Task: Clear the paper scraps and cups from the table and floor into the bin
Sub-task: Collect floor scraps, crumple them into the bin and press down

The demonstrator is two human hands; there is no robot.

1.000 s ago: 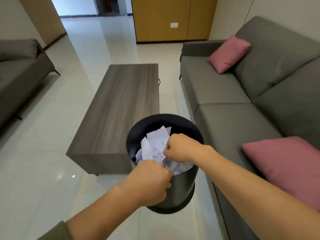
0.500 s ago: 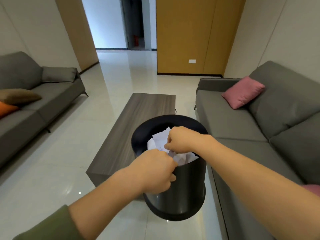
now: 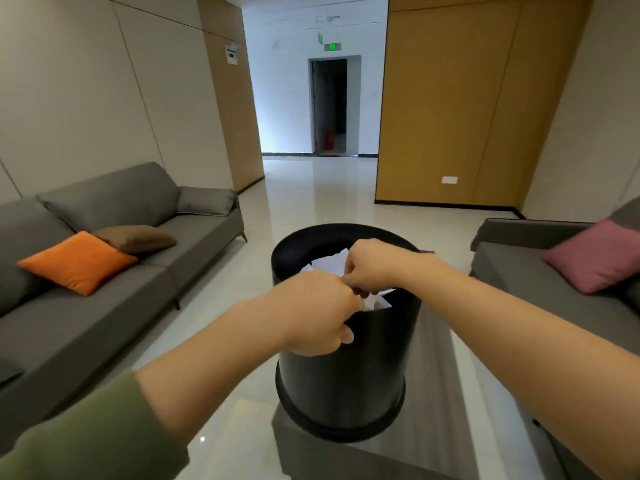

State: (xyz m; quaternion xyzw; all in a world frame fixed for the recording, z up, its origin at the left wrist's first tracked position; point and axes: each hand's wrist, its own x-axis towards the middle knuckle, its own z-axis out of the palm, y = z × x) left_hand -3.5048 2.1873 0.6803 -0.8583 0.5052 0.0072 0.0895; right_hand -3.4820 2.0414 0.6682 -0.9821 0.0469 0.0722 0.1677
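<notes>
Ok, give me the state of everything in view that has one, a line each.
bin, upright, open-topped, holding paper
paper scraps, crumpled, inside the bin
left grip, fingers curled over the bin's near rim
right grip, fingers curled at the rim, above the paper
far door, open, dark beyond
exit sign, lit green
</notes>
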